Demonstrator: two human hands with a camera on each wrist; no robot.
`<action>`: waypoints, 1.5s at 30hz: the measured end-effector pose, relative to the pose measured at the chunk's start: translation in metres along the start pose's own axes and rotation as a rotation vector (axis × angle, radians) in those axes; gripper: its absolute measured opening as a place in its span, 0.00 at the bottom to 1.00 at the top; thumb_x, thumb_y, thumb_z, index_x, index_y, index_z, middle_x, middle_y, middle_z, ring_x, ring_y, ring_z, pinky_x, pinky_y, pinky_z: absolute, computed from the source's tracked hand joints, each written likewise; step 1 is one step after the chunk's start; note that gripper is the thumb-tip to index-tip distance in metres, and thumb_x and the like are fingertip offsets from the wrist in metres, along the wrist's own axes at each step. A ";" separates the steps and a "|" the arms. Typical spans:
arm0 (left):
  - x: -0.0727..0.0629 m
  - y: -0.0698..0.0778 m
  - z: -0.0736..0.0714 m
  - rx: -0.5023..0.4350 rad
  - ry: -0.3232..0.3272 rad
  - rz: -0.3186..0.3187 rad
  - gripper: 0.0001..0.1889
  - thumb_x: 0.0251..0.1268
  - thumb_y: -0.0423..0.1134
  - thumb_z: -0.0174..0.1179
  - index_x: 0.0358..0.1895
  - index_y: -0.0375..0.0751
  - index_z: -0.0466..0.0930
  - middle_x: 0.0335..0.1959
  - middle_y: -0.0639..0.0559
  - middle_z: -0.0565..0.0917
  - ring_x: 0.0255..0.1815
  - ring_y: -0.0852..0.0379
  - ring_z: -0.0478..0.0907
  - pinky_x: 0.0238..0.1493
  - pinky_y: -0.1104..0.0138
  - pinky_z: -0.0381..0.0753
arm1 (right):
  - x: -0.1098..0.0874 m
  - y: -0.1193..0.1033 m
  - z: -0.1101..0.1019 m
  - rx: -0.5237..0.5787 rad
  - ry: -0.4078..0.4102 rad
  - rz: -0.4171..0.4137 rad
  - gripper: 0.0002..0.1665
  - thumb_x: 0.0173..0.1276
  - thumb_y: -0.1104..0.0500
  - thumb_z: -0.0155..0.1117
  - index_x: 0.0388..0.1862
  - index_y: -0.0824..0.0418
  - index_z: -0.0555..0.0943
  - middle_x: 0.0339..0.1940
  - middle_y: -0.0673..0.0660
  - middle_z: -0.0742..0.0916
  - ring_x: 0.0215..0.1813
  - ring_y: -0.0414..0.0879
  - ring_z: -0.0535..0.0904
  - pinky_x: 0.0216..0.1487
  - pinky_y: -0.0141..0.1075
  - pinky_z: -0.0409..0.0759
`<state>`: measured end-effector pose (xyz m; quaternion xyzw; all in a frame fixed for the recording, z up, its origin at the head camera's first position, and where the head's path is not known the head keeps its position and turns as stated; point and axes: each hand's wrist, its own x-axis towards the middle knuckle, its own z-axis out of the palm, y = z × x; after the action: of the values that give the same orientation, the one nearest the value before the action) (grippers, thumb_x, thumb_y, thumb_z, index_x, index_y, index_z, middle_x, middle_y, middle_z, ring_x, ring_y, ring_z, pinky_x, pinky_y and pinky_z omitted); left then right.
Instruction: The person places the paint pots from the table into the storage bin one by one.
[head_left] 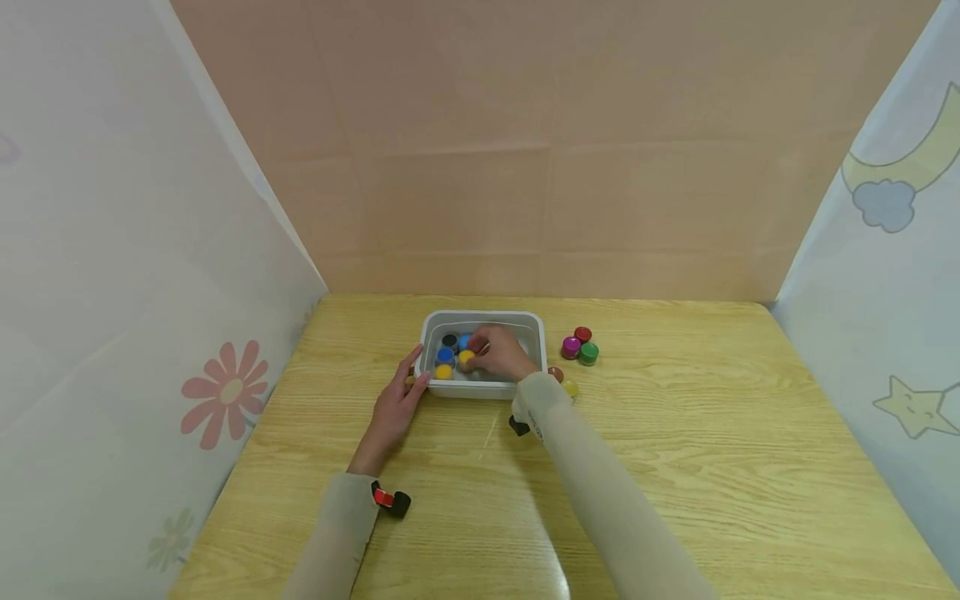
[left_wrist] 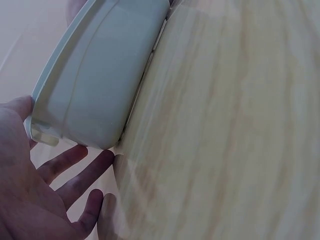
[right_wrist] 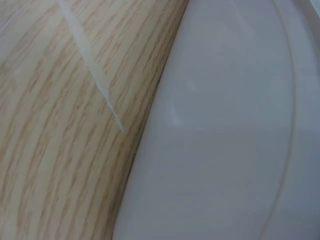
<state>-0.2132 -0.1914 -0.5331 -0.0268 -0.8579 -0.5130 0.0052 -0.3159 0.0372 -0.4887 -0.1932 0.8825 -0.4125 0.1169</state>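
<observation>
A white plastic tub (head_left: 480, 389) stands on the table with several small round paint pots in it. My left hand (head_left: 395, 406) holds the tub's front left corner; in the left wrist view, the thumb lies at the rim and the other fingers spread along the outside. Reaching over the front right rim, my right hand (head_left: 501, 353) pinches a yellow-topped paint pot (head_left: 466, 359) inside the tub. Around that pot are a black one (head_left: 449, 342), a dark blue one (head_left: 446, 356), a light blue one (head_left: 464, 342) and another yellow one (head_left: 444, 372). The right wrist view has only tub wall and table.
Right of the tub, red (head_left: 582, 334), magenta (head_left: 571, 347) and green (head_left: 589, 353) pots stand together. A brown pot (head_left: 556, 374) and a yellow pot (head_left: 571, 389) sit beside my right wrist, partly covered. Small red and yellow pieces show behind my left fingers. Paper-covered walls border the wooden table (head_left: 712, 433).
</observation>
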 end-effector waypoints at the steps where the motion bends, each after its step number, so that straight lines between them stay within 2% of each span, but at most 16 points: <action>1: 0.000 0.000 0.000 -0.001 -0.001 -0.001 0.28 0.82 0.62 0.47 0.80 0.81 0.52 0.73 0.42 0.73 0.64 0.39 0.82 0.67 0.39 0.74 | 0.000 0.000 0.000 0.002 -0.001 -0.005 0.15 0.65 0.64 0.75 0.50 0.65 0.86 0.46 0.60 0.89 0.47 0.50 0.86 0.51 0.40 0.85; 6: 0.001 -0.001 0.001 -0.001 -0.013 -0.011 0.29 0.80 0.65 0.46 0.79 0.83 0.52 0.73 0.42 0.72 0.64 0.39 0.81 0.67 0.40 0.74 | -0.002 0.000 -0.001 -0.011 0.003 -0.030 0.13 0.65 0.65 0.75 0.48 0.65 0.85 0.43 0.58 0.88 0.44 0.48 0.86 0.47 0.38 0.85; 11: 0.002 -0.003 0.002 0.013 -0.014 -0.003 0.30 0.79 0.67 0.45 0.80 0.81 0.52 0.74 0.42 0.73 0.64 0.39 0.81 0.67 0.40 0.74 | -0.002 0.000 -0.001 -0.001 -0.001 -0.002 0.15 0.66 0.64 0.75 0.51 0.64 0.85 0.46 0.59 0.88 0.47 0.51 0.86 0.51 0.41 0.85; 17: 0.003 -0.005 0.002 0.019 -0.009 0.007 0.30 0.79 0.67 0.44 0.80 0.80 0.52 0.72 0.42 0.74 0.63 0.39 0.82 0.67 0.40 0.74 | -0.007 -0.001 -0.007 0.010 0.026 -0.025 0.15 0.68 0.64 0.72 0.53 0.63 0.85 0.47 0.58 0.88 0.48 0.50 0.86 0.50 0.40 0.85; 24: 0.003 -0.004 0.000 0.018 -0.007 0.025 0.30 0.80 0.66 0.45 0.81 0.78 0.52 0.72 0.41 0.74 0.63 0.38 0.82 0.67 0.40 0.75 | -0.020 -0.004 -0.034 0.013 0.038 -0.078 0.17 0.73 0.64 0.68 0.58 0.66 0.84 0.52 0.63 0.88 0.52 0.55 0.85 0.57 0.46 0.84; 28: 0.002 -0.003 -0.002 0.025 -0.008 0.025 0.30 0.81 0.65 0.44 0.81 0.78 0.52 0.71 0.41 0.74 0.63 0.38 0.82 0.66 0.40 0.75 | -0.033 -0.001 -0.051 0.027 0.065 -0.051 0.16 0.75 0.62 0.67 0.59 0.63 0.84 0.57 0.65 0.87 0.55 0.55 0.85 0.60 0.48 0.83; 31: 0.002 -0.002 -0.003 0.030 -0.009 0.024 0.30 0.81 0.65 0.44 0.81 0.78 0.51 0.71 0.41 0.74 0.62 0.38 0.83 0.65 0.40 0.75 | -0.047 0.001 -0.067 0.050 0.101 -0.032 0.15 0.75 0.61 0.67 0.58 0.61 0.84 0.57 0.64 0.87 0.55 0.55 0.85 0.60 0.49 0.83; 36: 0.002 -0.001 -0.004 0.031 -0.008 0.026 0.30 0.81 0.65 0.44 0.81 0.78 0.51 0.71 0.41 0.74 0.61 0.39 0.83 0.65 0.40 0.75 | -0.066 0.017 -0.094 0.032 0.168 -0.030 0.16 0.76 0.61 0.66 0.59 0.63 0.84 0.54 0.63 0.88 0.55 0.57 0.85 0.58 0.50 0.84; 45: 0.002 -0.002 -0.002 0.034 -0.011 0.027 0.31 0.82 0.63 0.45 0.82 0.74 0.51 0.72 0.38 0.73 0.63 0.37 0.82 0.67 0.39 0.74 | -0.090 0.066 -0.129 0.024 0.257 0.084 0.17 0.76 0.59 0.66 0.60 0.63 0.82 0.55 0.64 0.87 0.57 0.59 0.83 0.61 0.54 0.81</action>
<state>-0.2153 -0.1941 -0.5338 -0.0410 -0.8662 -0.4980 0.0076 -0.2984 0.2033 -0.4540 -0.1003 0.8924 -0.4394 0.0223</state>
